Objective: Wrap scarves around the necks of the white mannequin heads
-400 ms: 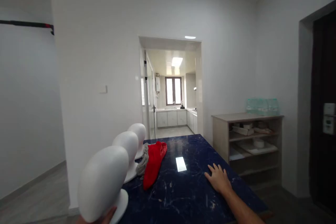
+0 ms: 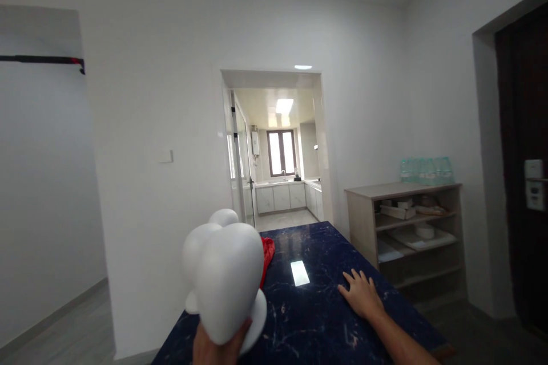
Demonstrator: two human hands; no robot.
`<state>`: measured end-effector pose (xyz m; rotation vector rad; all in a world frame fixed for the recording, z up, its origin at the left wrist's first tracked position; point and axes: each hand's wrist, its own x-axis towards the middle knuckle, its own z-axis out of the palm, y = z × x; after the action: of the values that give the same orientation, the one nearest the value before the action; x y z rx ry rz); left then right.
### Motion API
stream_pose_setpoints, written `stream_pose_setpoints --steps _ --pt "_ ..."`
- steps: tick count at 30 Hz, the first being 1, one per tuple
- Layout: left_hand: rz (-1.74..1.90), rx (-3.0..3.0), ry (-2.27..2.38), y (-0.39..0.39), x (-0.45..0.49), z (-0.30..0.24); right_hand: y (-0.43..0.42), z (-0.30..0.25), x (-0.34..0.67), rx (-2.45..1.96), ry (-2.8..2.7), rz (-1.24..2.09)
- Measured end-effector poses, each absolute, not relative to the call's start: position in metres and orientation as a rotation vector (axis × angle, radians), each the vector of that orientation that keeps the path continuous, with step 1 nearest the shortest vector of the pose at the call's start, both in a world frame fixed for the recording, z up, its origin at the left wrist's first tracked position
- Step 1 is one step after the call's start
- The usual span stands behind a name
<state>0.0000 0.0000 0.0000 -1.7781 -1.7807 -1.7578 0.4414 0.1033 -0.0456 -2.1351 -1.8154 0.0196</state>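
Observation:
My left hand [image 2: 220, 347] is closed around the lower part of the nearest white mannequin head [image 2: 231, 279], which has a round base. The head stands close in front of me, at the near left of the dark blue marbled table [image 2: 308, 319]. Behind it, a second white mannequin head [image 2: 194, 254] and a third white mannequin head [image 2: 224, 217] are partly hidden. A red cloth item [image 2: 268, 250] shows only at its right edge, the rest covered by the nearest head. My right hand [image 2: 362, 295] rests on the tabletop at the right, fingers spread, holding nothing.
A wooden shelf unit [image 2: 359, 211] stands to the right of the table, with several bottles [image 2: 426, 171] on top and boxes inside. A doorway ahead leads to a kitchen with a window [image 2: 281, 152]. A dark door [image 2: 522, 154] is at the far right.
The nearest mannequin head has moved right with my left hand, now covering most of the red cloth and the grey item beside it. My right hand stays flat on the table.

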Motion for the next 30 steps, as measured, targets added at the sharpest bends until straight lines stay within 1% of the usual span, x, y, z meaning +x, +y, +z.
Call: stream_pose_setpoints --steps 4,9,13,21,30 --pt "-1.815 -2.013 -1.613 0.040 0.078 0.009 0.104 -0.045 0.442 -2.161 -1.823 0.003" --pt "-1.827 -2.059 -1.721 0.083 0.134 -0.001 0.106 -0.045 0.443 -2.185 -1.830 0.005" --pt "-1.734 -2.048 -1.761 0.097 0.146 -0.011 0.105 -0.045 0.443 -2.185 -1.820 0.011" --pt "-1.550 -2.041 -1.748 0.097 0.153 -0.017 0.102 -0.043 0.443 -2.147 -1.825 0.022" --pt "-1.511 -2.120 -1.917 0.110 0.148 -0.033 0.103 -0.044 0.444 -2.156 -1.828 0.024"
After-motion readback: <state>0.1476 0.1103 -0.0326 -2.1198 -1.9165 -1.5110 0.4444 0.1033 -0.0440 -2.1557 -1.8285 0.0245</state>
